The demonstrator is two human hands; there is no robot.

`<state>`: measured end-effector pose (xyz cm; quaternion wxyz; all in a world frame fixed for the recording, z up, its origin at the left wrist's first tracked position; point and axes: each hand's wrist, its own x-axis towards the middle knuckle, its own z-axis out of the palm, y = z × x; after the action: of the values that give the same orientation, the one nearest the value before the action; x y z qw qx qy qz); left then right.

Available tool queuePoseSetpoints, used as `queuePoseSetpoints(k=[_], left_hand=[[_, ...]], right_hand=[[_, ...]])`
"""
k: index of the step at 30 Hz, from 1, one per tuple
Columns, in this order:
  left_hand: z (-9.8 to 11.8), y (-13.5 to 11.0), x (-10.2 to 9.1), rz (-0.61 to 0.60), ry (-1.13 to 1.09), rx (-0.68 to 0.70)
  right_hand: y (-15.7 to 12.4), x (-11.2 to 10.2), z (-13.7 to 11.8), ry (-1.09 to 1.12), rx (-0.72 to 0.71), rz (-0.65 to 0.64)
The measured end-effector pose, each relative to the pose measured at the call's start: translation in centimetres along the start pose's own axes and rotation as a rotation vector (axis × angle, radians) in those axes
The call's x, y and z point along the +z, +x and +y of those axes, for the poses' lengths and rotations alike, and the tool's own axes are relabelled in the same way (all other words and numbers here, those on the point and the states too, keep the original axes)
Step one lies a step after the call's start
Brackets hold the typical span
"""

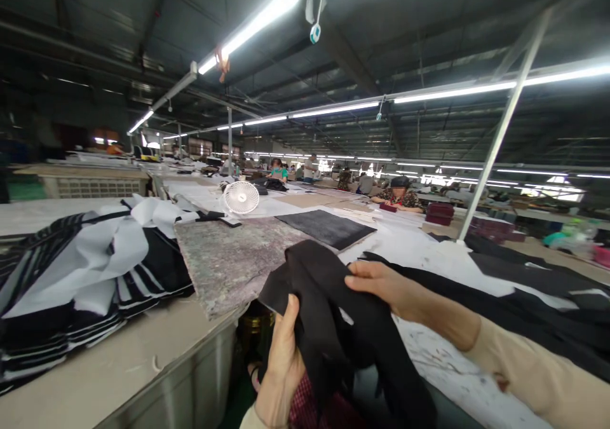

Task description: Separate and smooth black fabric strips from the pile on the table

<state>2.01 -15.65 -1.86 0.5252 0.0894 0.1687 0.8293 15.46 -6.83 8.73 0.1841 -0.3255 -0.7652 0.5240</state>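
Observation:
Both hands hold a folded piece of black fabric [317, 289] in front of my body, above the table's near edge. My left hand [284, 346] grips its left side, thumb on top and the other fingers hidden behind the cloth. At the upper right edge, my right hand [376, 283] pinches the cloth between thumb and fingers. The fabric loops over at the top and hangs down in strips toward my lap. A small white patch shows in its middle. Just beyond it lies a mottled grey board [233, 257] on the table.
A pile of black cloth pieces with white sheets [114, 245] lies at left, above a plastic crate [190, 378]. Ahead are a dark flat panel [328, 225] and a white fan [241, 198]. More black fabric [500, 314] spreads at right by a metal pole [505, 124]. Other people work farther back.

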Motion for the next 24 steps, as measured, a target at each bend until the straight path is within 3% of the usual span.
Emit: queuePoseSetpoints(k=[3, 7, 9, 11, 14, 16, 18, 21, 24], left_hand=[[1.2, -0.3, -0.7, 0.016, 0.101, 0.018], [2.6, -1.2, -0.9, 0.03, 0.264, -0.022], [2.8, -1.5, -1.1, 0.024, 0.325, -0.046], [2.7, -1.8, -1.5, -0.012, 0.39, -0.054], [2.4, -2.4, -2.1, -0.088, 0.449, -0.047], [2.4, -2.7, -2.5, -0.116, 0.455, -0.049], [2.6, -2.9, -2.7, -0.131, 0.45, -0.071], [3.2, -3.0, -3.0, -0.153, 0.454, -0.104], [3.7, -2.8, -3.1, -0.139, 0.494, -0.105]], right_hand=[[-1.9, 1.9, 0.8, -0.365, -0.073, -0.063], [-3.4, 1.8, -1.2, -0.73, -0.07, -0.255], [-3.4, 1.1, -3.0, -0.849, -0.233, -0.141], [-3.0, 0.5, -4.5, -0.842, -0.485, -0.037], [-2.2, 0.4, -5.3, -0.739, -0.717, -0.213], [-1.7, 0.5, -4.9, -0.695, -0.667, -0.382], [-1.3, 0.4, -4.2, -0.669, -0.55, -0.471], [-1.2, -0.4, -3.5, -0.652, -0.455, -0.501], [-1.4, -1.3, -3.5, -0.666, -0.45, -0.476]])
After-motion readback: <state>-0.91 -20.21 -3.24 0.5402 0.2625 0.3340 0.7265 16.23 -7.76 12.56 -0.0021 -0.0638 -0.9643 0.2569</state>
